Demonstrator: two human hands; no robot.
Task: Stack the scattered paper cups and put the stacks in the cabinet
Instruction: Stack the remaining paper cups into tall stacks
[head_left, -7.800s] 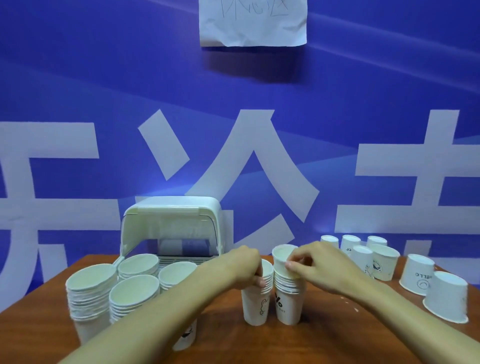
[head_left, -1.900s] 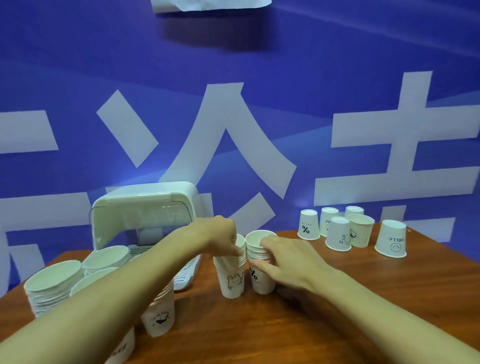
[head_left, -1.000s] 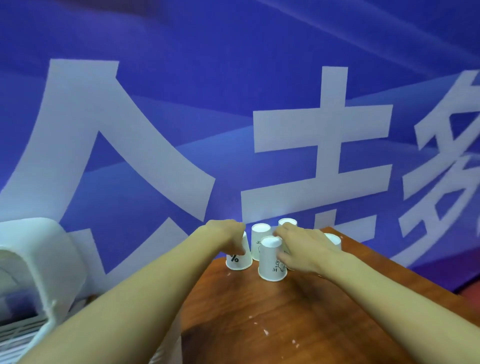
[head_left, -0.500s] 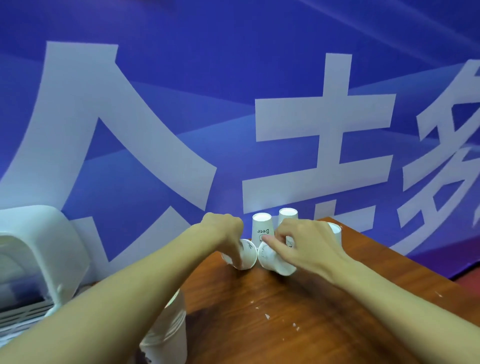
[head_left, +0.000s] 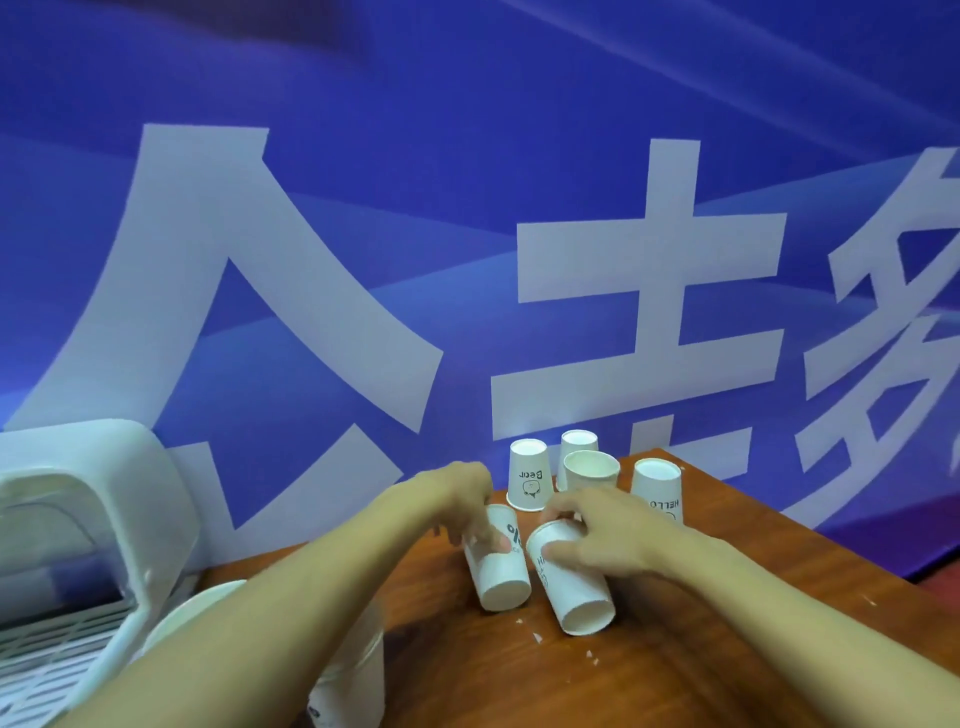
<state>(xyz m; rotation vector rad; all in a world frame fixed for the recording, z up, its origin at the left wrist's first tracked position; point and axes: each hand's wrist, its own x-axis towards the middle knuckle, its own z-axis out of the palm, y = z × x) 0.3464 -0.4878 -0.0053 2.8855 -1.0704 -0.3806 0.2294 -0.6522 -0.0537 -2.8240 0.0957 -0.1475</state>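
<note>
White left cup (head_left: 501, 582) gripped by left hand (head_left: 457, 493), right cup (head_left: 576, 597) by right hand (head_left: 602, 535).

We seem to be at a staged booth: a blue printed backdrop (head_left: 467, 156) with huge white characters at twelve o'clock, behind a wooden table (head_left: 727, 654).

Matt paper on the white paper cup with the black percent mark (head_left: 501, 577), dull and smooth, and the white paper cup with black lettering (head_left: 576, 597) has the same flat finish. Under them the reddish-brown wooden table (head_left: 597, 686) is polished, a soft sheen lying over the grain. The white plastic cabinet (head_left: 119, 467) gleams, smooth and glossy. Behind, the blue printed backdrop (head_left: 467, 156) looks smooth, faintly satin.
</note>
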